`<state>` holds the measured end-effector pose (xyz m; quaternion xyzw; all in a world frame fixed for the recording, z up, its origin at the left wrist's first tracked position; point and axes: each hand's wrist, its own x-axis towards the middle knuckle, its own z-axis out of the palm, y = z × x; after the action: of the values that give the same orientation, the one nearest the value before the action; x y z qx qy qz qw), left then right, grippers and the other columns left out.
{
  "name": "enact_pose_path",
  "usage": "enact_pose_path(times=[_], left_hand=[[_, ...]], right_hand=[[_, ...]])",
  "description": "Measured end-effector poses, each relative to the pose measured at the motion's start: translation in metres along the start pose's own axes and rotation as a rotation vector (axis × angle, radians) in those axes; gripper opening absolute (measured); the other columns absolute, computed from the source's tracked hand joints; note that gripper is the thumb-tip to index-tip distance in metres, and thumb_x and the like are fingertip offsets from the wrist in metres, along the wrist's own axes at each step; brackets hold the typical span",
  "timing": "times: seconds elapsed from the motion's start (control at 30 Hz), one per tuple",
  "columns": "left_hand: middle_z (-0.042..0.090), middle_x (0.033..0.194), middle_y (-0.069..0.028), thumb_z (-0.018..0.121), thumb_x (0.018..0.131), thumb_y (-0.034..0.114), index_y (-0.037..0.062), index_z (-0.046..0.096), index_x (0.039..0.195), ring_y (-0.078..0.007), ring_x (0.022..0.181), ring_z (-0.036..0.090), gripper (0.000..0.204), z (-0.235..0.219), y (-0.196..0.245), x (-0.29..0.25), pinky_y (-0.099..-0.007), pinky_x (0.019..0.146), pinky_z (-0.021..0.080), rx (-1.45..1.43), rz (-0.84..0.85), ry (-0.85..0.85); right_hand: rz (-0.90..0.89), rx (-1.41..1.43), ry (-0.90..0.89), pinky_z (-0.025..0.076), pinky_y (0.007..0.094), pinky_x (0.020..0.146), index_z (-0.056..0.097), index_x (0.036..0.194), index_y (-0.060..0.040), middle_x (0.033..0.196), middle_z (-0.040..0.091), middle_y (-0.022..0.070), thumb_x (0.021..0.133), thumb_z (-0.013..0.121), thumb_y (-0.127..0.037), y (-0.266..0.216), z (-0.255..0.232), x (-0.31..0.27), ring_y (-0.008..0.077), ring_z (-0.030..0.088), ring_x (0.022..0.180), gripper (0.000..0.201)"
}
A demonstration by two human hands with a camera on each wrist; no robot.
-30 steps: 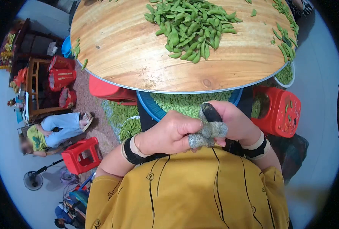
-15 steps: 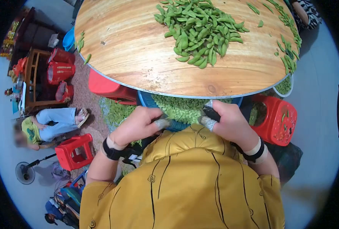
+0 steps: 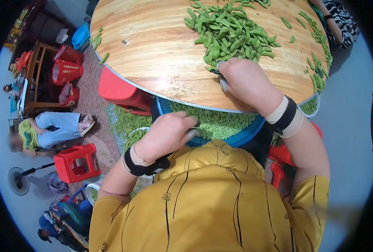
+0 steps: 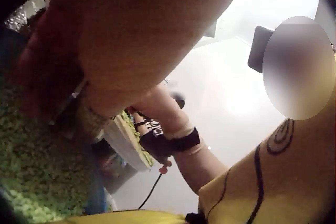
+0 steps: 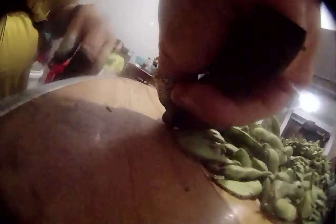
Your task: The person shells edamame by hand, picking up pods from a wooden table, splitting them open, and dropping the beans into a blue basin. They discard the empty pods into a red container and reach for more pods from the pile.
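My right hand (image 3: 247,80) is at the near edge of a heap of green edamame pods (image 3: 232,31) on the round wooden table (image 3: 153,59). Its fingers are curled, with the fingertips right at the nearest pods (image 5: 239,187); whether they pinch one I cannot tell. My left hand (image 3: 165,132) hangs over a blue basin (image 3: 247,136) of shelled beans (image 3: 220,126), under the table's near edge. Its fingers are loosely bent, thumb and forefinger apart, with nothing seen between them. Grey wrappings and dark covers are on fingertips of both hands.
More pods (image 3: 318,73) lie along the table's right edge, beside another person's arm (image 3: 335,25). Red stools (image 3: 121,92) stand below the table and at left (image 3: 77,161). A seated person (image 3: 43,132) and a fan (image 3: 18,180) are at left.
Both hands were together over the basin, then parted. The right hand has since gone forward onto the table, to the pods; the left stays over the basin's left side.
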<state>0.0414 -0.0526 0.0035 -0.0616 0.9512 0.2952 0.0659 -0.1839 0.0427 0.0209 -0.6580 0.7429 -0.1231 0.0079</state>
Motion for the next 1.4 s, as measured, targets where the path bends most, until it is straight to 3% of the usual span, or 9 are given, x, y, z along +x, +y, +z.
enact_pose_path(times=[0.13, 0.2, 0.23, 0.33, 0.67, 1.07, 1.17, 1.27, 1.4], left_hand=[[0.063, 0.092, -0.0159, 0.058, 0.085, 0.008, 0.0013, 0.061, 0.106, -0.0298, 0.082, 0.062, 0.022, 0.002, 0.016, 0.028, -0.0363, 0.071, 0.050, -0.228, 0.104, 0.256], [0.065, 0.097, -0.0107, 0.055, 0.090, 0.008, -0.0012, 0.055, 0.116, -0.0207, 0.085, 0.064, 0.028, 0.007, 0.025, 0.040, -0.0317, 0.074, 0.051, -0.644, 0.012, 0.438], [0.064, 0.095, -0.0050, 0.052, 0.093, 0.009, -0.0016, 0.054, 0.116, -0.0122, 0.079, 0.060, 0.025, 0.012, 0.025, 0.045, -0.0270, 0.071, 0.051, -0.854, 0.007, 0.409], [0.063, 0.094, -0.0039, 0.051, 0.093, 0.009, 0.0001, 0.056, 0.110, -0.0087, 0.073, 0.058, 0.020, 0.005, 0.030, 0.053, -0.0227, 0.066, 0.049, -1.252, -0.076, 0.036], [0.059, 0.077, 0.0020, 0.046, 0.091, 0.001, 0.0010, 0.059, 0.101, -0.0052, 0.063, 0.051, 0.017, 0.010, 0.037, 0.053, -0.0215, 0.058, 0.045, -1.101, -0.149, 0.062], [0.061, 0.071, -0.0088, 0.059, 0.085, 0.005, 0.0008, 0.060, 0.099, -0.0108, 0.061, 0.059, 0.015, 0.016, 0.034, 0.052, -0.0279, 0.054, 0.046, -0.048, 0.159, 0.326], [0.061, 0.071, -0.0161, 0.056, 0.086, 0.007, -0.0020, 0.058, 0.092, -0.0265, 0.060, 0.060, 0.011, 0.002, 0.043, 0.046, -0.0319, 0.055, 0.048, -0.535, -0.048, 0.104], [0.064, 0.072, -0.0076, 0.053, 0.092, 0.011, -0.0010, 0.060, 0.095, -0.0146, 0.057, 0.060, 0.014, -0.003, 0.035, 0.041, -0.0242, 0.052, 0.047, -1.412, -0.229, -0.225], [0.064, 0.073, -0.0052, 0.061, 0.087, 0.009, -0.0006, 0.061, 0.094, -0.0109, 0.060, 0.060, 0.012, 0.007, 0.031, 0.045, -0.0244, 0.052, 0.047, -1.215, -0.187, -0.100]], right_hand=[[-0.008, 0.061, 0.211, 0.050, 0.0423, 0.058, 0.060, 0.076, -0.0015, 0.069, 0.061, 0.0186, 0.075, 0.061, -0.013, -0.004, -0.013, -0.015, 0.0359, 0.061, 0.064, 0.012], [0.282, 0.577, 0.244, 0.047, 0.0338, 0.052, 0.060, 0.081, -0.0012, 0.063, 0.059, 0.0115, 0.080, 0.062, -0.015, -0.014, -0.022, -0.031, 0.0250, 0.059, 0.054, 0.014], [0.543, 1.055, 0.050, 0.042, 0.0238, 0.049, 0.061, 0.089, -0.0020, 0.062, 0.055, 0.0013, 0.087, 0.061, -0.015, -0.019, -0.025, -0.040, 0.0107, 0.052, 0.051, 0.013], [0.680, 1.449, 0.065, 0.040, 0.0188, 0.049, 0.061, 0.095, -0.0030, 0.064, 0.053, -0.0035, 0.090, 0.058, -0.012, -0.034, -0.009, -0.063, 0.0030, 0.049, 0.054, 0.011], [0.476, 1.198, 0.059, 0.047, 0.0256, 0.074, 0.050, 0.121, 0.0017, 0.090, 0.064, 0.0074, 0.086, 0.053, 0.001, -0.046, -0.010, -0.095, 0.0131, 0.060, 0.080, 0.035], [0.657, 1.477, -0.176, 0.037, 0.0192, 0.045, 0.051, 0.126, -0.0087, 0.072, 0.055, -0.0022, 0.089, 0.047, -0.006, -0.033, -0.009, -0.103, 0.0034, 0.044, 0.051, 0.037], [0.702, 1.738, -0.219, 0.033, 0.0184, 0.042, 0.053, 0.123, -0.0106, 0.068, 0.051, -0.0036, 0.091, 0.048, -0.010, -0.031, -0.015, -0.104, 0.0029, 0.040, 0.047, 0.033], [0.786, 2.027, -0.301, 0.033, 0.0184, 0.041, 0.054, 0.120, -0.0108, 0.067, 0.050, -0.0036, 0.092, 0.049, -0.012, -0.035, -0.025, -0.106, 0.0037, 0.039, 0.045, 0.029], [0.860, 1.875, -0.217, 0.034, 0.0184, 0.040, 0.054, 0.118, -0.0090, 0.068, 0.051, -0.0026, 0.091, 0.047, -0.009, -0.042, -0.021, -0.100, 0.0040, 0.040, 0.045, 0.027]])
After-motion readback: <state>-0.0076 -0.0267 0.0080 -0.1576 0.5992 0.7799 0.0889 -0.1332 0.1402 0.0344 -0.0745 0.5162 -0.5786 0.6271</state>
